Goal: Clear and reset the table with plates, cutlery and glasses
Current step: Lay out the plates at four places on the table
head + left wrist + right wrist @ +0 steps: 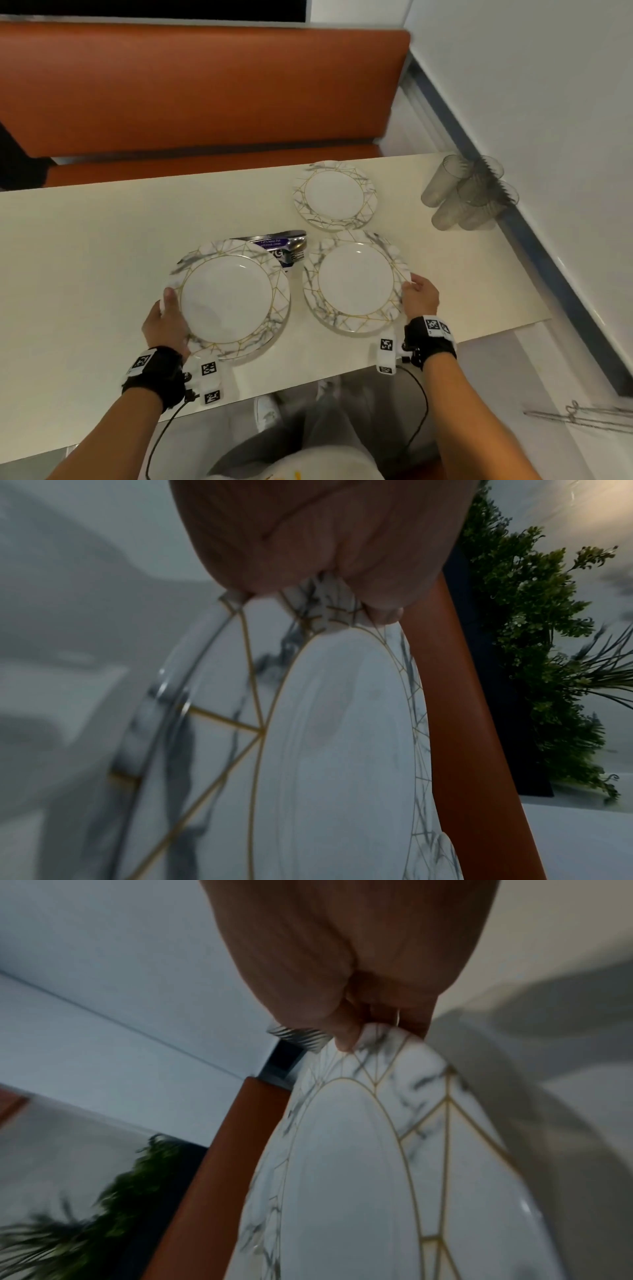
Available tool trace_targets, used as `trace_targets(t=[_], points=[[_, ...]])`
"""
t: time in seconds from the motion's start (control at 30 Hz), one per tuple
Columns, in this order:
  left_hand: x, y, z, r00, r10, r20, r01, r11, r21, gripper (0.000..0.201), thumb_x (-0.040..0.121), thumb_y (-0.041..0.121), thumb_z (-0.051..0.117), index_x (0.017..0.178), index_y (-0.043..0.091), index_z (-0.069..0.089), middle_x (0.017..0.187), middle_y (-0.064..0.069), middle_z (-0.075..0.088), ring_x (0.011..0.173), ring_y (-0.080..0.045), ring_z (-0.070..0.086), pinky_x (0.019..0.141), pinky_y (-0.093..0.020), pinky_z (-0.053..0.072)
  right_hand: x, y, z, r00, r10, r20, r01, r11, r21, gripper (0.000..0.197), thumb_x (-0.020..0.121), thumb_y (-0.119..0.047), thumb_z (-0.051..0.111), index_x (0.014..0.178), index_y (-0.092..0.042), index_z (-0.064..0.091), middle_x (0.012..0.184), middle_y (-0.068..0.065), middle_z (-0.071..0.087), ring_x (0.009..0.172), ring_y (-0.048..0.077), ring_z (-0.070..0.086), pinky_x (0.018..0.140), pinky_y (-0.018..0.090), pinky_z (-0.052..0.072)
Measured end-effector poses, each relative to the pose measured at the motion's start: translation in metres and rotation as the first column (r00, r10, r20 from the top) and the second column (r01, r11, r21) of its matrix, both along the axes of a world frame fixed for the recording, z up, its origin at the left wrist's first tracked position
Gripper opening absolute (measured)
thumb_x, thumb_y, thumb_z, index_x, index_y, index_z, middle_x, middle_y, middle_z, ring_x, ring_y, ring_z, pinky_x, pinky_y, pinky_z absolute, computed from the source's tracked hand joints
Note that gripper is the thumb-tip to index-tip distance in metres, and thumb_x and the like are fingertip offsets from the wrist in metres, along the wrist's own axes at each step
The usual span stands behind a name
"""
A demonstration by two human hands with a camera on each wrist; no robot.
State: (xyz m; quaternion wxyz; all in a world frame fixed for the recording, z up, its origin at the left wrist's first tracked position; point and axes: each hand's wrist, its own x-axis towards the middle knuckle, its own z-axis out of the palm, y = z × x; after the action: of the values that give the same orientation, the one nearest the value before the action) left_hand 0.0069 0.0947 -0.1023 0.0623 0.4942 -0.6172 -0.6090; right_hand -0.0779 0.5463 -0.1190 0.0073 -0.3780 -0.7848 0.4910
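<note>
Two large marble-patterned plates with gold lines sit side by side near the table's front edge. My left hand [169, 308] grips the left plate [227, 301] at its left rim, thumb on top and fingers underneath; the left wrist view shows this left hand [308, 547] pinching the plate [325, 737] above another rim [154, 710]. My right hand [412, 287] pinches the right rim of the right plate [356, 284], seen close in the right wrist view as hand [342, 961] and plate [342, 1177]. A smaller plate [335, 195] lies farther back. Cutlery [294, 245] lies between the plates.
Several clear glasses [469, 192] cluster at the table's far right by the wall. An orange bench [205, 89] runs behind the cream table [85, 257]. A purple card [274, 244] lies under the cutlery. The table's left half holds nothing in view.
</note>
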Motion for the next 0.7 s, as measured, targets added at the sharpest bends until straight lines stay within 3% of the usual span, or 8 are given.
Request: trace_targets(t=[0.07,0.17,0.27,0.4,0.6,0.7], points=[[0.005,-0.004,-0.002,1.000,0.009,-0.003,-0.009,1.000,0.006,0.074,0.090,0.070,0.054,0.134,0.011,0.064,0.132,-0.013,0.068,0.121,-0.035,0.064,0.102,-0.050,0.053,0.015,0.009,-0.008,0.999,-0.038,0.031,0.038,0.999,-0.005,0.031,0.095,-0.010,0.059,0.126,-0.011,0.064,0.113,0.009,0.069,0.099,0.027,0.064,0.089,0.032,0.052],[0.011,-0.008,-0.008,1.000,0.012,0.000,-0.012,1.000,0.014,0.074,0.090,0.070,0.055,0.134,0.011,0.063,0.133,-0.010,0.067,0.121,-0.034,0.063,0.103,-0.049,0.053,0.030,0.012,-0.016,0.994,-0.089,0.069,0.090,0.996,-0.015,0.033,0.096,-0.009,0.059,0.128,-0.010,0.063,0.118,0.014,0.069,0.106,0.031,0.066,0.092,0.034,0.052],[0.015,-0.008,-0.012,1.000,-0.012,-0.014,0.012,1.000,-0.011,0.058,0.093,0.065,0.056,0.122,0.017,0.069,0.120,-0.006,0.071,0.113,-0.032,0.066,0.102,-0.050,0.053,0.038,0.012,-0.021,0.991,-0.109,0.078,0.110,0.994,-0.005,0.031,0.096,-0.008,0.059,0.127,-0.008,0.062,0.117,0.014,0.069,0.104,0.032,0.067,0.085,0.032,0.052],[0.018,-0.007,-0.016,0.999,-0.045,-0.020,0.044,0.999,-0.028,0.056,0.091,0.069,0.054,0.114,0.021,0.072,0.113,-0.009,0.073,0.108,-0.034,0.068,0.097,-0.052,0.056,0.041,0.010,-0.023,0.993,-0.074,0.094,0.067,0.995,0.075,0.027,0.096,-0.006,0.060,0.123,-0.006,0.062,0.115,0.017,0.068,0.103,0.034,0.067,0.083,0.031,0.050],[0.014,-0.002,-0.015,0.997,-0.055,-0.049,0.056,0.998,-0.001,0.054,0.099,0.060,0.053,0.121,0.015,0.071,0.115,-0.009,0.072,0.104,-0.030,0.065,0.092,-0.040,0.053,0.048,0.013,-0.019,0.990,-0.064,0.127,0.050,0.992,0.115,0.027,0.096,-0.003,0.059,0.123,-0.003,0.062,0.105,0.013,0.065,0.106,0.033,0.064,0.082,0.025,0.043],[0.014,0.000,-0.015,0.997,-0.061,-0.038,0.061,0.998,-0.008,0.054,0.100,0.060,0.052,0.123,0.014,0.070,0.119,-0.010,0.071,0.106,-0.030,0.065,0.093,-0.041,0.053,0.051,0.017,-0.019,0.986,-0.060,0.153,0.041,0.991,0.126,0.028,0.096,-0.003,0.059,0.124,-0.004,0.062,0.115,0.016,0.067,0.109,0.034,0.064,0.083,0.026,0.043]])
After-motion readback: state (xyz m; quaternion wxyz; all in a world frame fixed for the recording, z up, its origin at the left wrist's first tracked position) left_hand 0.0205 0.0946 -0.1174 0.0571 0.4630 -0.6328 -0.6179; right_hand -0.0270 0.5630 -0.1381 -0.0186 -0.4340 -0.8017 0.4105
